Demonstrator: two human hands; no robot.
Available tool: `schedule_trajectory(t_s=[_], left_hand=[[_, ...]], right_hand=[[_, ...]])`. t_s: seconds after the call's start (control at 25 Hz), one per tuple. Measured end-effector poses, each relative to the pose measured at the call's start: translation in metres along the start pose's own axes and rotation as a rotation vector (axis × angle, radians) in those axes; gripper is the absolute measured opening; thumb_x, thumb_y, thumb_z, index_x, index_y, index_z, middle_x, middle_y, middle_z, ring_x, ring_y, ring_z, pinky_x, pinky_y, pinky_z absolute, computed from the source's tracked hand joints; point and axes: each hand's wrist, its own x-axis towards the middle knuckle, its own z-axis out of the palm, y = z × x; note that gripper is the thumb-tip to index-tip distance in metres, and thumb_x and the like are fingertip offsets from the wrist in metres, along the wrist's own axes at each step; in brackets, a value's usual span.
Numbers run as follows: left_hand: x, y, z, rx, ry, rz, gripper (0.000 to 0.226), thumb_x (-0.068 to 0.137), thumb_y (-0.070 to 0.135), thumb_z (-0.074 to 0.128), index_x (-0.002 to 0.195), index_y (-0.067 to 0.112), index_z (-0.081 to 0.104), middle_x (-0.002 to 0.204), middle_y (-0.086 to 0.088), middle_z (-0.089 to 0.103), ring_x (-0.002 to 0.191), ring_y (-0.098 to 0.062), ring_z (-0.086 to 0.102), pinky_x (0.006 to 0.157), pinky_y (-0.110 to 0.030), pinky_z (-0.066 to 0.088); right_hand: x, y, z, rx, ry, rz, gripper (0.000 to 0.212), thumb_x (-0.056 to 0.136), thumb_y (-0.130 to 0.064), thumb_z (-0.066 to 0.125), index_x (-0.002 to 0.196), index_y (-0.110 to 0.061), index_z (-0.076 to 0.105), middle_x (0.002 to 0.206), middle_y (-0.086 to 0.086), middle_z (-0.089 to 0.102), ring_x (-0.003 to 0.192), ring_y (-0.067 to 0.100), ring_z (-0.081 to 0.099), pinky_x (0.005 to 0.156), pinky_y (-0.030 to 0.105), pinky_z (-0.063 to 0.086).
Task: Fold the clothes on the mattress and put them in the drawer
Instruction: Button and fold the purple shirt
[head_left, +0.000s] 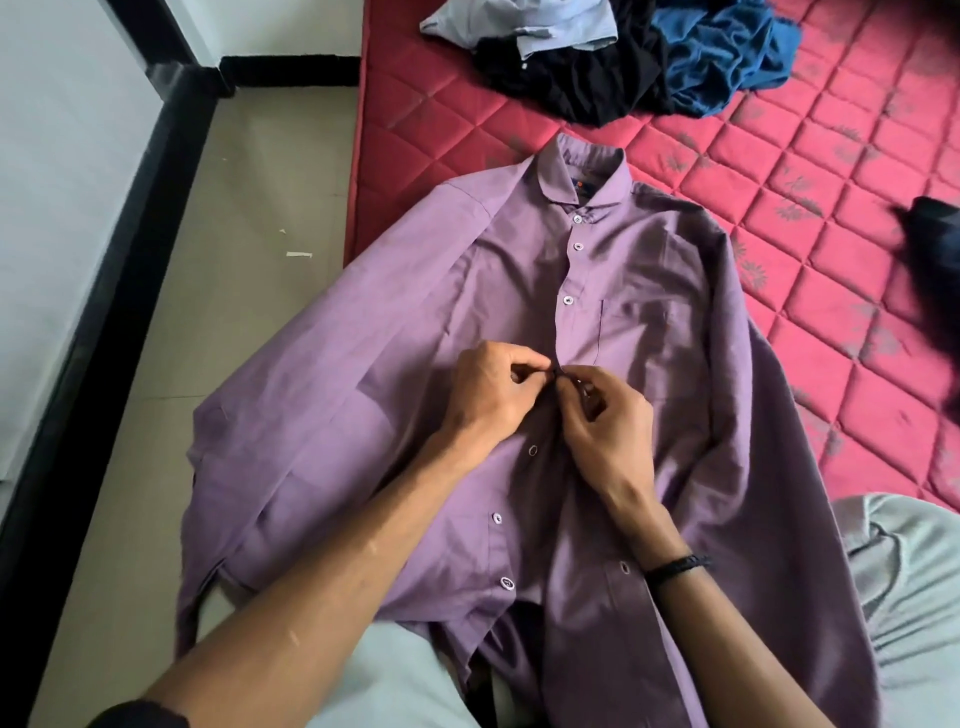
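A purple button-up shirt (623, 291) lies face up over the near edge of the red quilted mattress (810, 171), its left sleeve hanging onto the floor. The top three buttons are fastened; the lower ones are undone. My left hand (491, 389) and my right hand (605, 421) meet at the shirt's front placket, mid-chest. Each pinches the fabric at one button there, fingers curled. No drawer is in view.
A pile of clothes (639, 57), light blue, black and dark blue, lies at the mattress's far end. A dark garment (935, 275) sits at the right edge. Beige tiled floor (249, 208) and a black-skirted wall are at left. My grey-clad knees are at the bottom.
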Motion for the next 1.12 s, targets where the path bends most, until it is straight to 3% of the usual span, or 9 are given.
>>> schedule_trajectory(t_s=[0.12,0.24,0.44,0.56,0.64,0.72,0.88,1.12], left_hand=[[0.004,-0.001,0.002,-0.120,-0.057,-0.073,0.011,0.083,0.016,0.082,0.094,0.020,0.084,0.085,0.008,0.079,0.065,0.008,0.065,0.070,-0.010,0.050],[0.007,-0.001,0.000,-0.381,-0.120,-0.213,0.009,0.083,0.010,0.083,0.091,0.012,0.080,0.073,0.000,0.073,0.053,-0.005,0.060,0.056,-0.021,0.050],[0.000,0.003,-0.001,-0.527,-0.138,-0.322,0.010,0.084,0.005,0.082,0.088,0.011,0.076,0.069,-0.001,0.069,0.046,-0.006,0.053,0.047,-0.019,0.046],[-0.003,0.001,0.003,-0.296,-0.026,-0.240,0.011,0.082,0.010,0.082,0.084,0.020,0.077,0.067,0.007,0.071,0.051,-0.003,0.059,0.055,-0.022,0.052],[-0.006,0.001,0.005,-0.040,0.056,-0.082,0.009,0.081,0.014,0.079,0.084,0.022,0.078,0.069,0.014,0.071,0.060,0.003,0.064,0.062,-0.015,0.052],[-0.008,0.004,0.006,0.002,0.068,-0.025,0.009,0.081,0.015,0.077,0.084,0.023,0.078,0.070,0.015,0.072,0.063,0.006,0.064,0.063,-0.011,0.050],[-0.006,0.006,0.009,-0.230,-0.016,-0.199,0.015,0.080,0.011,0.079,0.079,0.026,0.076,0.067,0.008,0.072,0.055,-0.003,0.065,0.059,-0.023,0.054],[-0.005,0.010,0.006,-0.581,-0.092,-0.455,0.009,0.085,0.000,0.078,0.091,0.006,0.076,0.062,-0.002,0.065,0.046,-0.005,0.050,0.047,-0.017,0.044]], right_hand=[[0.005,0.009,0.002,0.121,-0.020,0.097,0.015,0.095,-0.018,0.065,0.105,-0.020,0.076,0.070,-0.005,0.068,0.059,0.004,0.054,0.061,0.027,0.046],[0.006,0.016,0.001,0.221,-0.045,0.136,0.015,0.095,-0.016,0.065,0.105,-0.019,0.076,0.070,0.008,0.067,0.059,0.005,0.051,0.060,0.028,0.044],[0.005,0.017,-0.002,0.329,-0.076,0.165,0.013,0.096,-0.016,0.067,0.105,-0.018,0.076,0.068,-0.008,0.063,0.060,0.005,0.050,0.061,0.029,0.043],[0.003,0.013,-0.003,0.283,-0.016,0.149,0.013,0.095,-0.012,0.068,0.103,-0.016,0.078,0.064,-0.019,0.061,0.059,0.000,0.051,0.063,0.025,0.045],[-0.001,0.008,-0.002,0.152,0.049,0.079,0.014,0.093,-0.012,0.069,0.102,-0.018,0.079,0.066,-0.017,0.059,0.056,0.004,0.051,0.062,0.023,0.044],[-0.004,0.004,-0.001,0.033,0.059,-0.003,0.019,0.091,-0.010,0.069,0.105,-0.019,0.079,0.072,-0.011,0.061,0.060,0.009,0.054,0.062,0.024,0.046],[-0.003,0.004,-0.001,-0.030,0.019,-0.042,0.024,0.091,-0.012,0.069,0.110,-0.023,0.079,0.074,-0.009,0.059,0.062,0.010,0.056,0.064,0.028,0.050],[-0.001,0.004,-0.002,-0.003,-0.014,-0.010,0.022,0.092,-0.014,0.069,0.109,-0.023,0.080,0.076,-0.007,0.067,0.063,0.012,0.059,0.066,0.028,0.051]])
